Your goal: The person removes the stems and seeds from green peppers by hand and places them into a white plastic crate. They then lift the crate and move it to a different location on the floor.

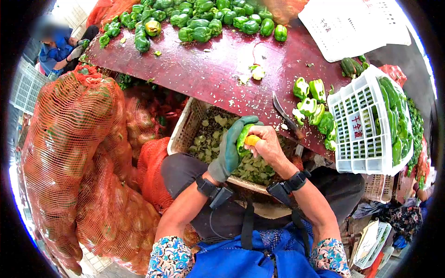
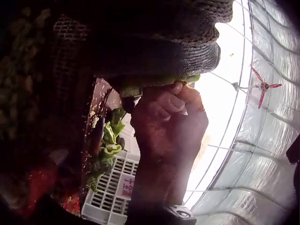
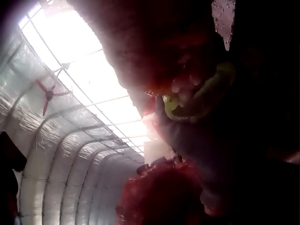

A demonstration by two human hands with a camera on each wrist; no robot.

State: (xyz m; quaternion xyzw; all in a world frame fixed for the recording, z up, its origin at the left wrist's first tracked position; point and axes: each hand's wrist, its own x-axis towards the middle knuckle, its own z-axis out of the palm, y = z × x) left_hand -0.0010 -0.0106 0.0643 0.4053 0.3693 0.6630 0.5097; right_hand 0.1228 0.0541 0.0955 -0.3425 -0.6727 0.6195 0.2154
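Note:
In the head view, my gloved left hand grips a cut green bell pepper above a crate holding pale green scraps and seeds. My bare right hand meets the pepper from the other side, its fingers curled at the cut opening. A yellow-orange piece shows at the right fingertips; cannot tell whether it is worn or held. In the right wrist view, the fingertips overlap the pepper's curved rim. A knife lies on the red table near the right hand.
Whole green peppers are heaped along the back of the red table. Cut peppers lie beside a white basket of peppers. Red mesh sacks stand at left. Another person sits at far left.

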